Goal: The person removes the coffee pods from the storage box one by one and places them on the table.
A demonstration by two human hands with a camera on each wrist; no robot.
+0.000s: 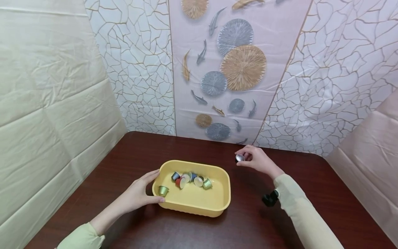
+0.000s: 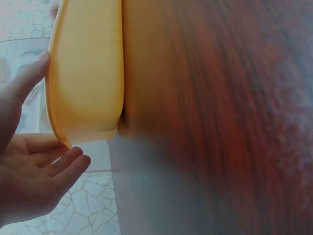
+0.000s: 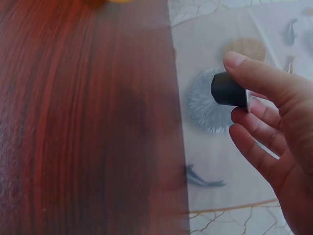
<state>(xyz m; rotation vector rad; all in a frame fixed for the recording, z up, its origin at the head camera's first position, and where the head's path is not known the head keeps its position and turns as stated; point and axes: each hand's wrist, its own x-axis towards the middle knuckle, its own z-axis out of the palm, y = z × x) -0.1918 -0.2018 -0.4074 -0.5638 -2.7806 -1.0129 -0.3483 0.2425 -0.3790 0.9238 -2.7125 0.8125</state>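
Note:
My right hand (image 1: 258,159) pinches a black coffee capsule (image 3: 229,90) between thumb and fingers, above the table right of the yellow tub. In the head view, the capsule's silver lid (image 1: 240,157) faces up toward the camera. My left hand (image 1: 138,193) holds the left end of the yellow tub (image 1: 205,207), thumb at the near rim and fingers at the far corner. Inside lie several capsules: a green one (image 1: 163,191) alone at the left, then a cluster including a red one (image 1: 178,182), a dark blue one (image 1: 175,176) and another green one (image 1: 207,183).
The tub stands on a dark red-brown wooden table (image 1: 199,231). A patterned cloth (image 1: 217,103) hangs behind the table's far edge, with pale cloth walls (image 1: 46,121) at both sides. A black device (image 1: 270,198) sits at my right wrist.

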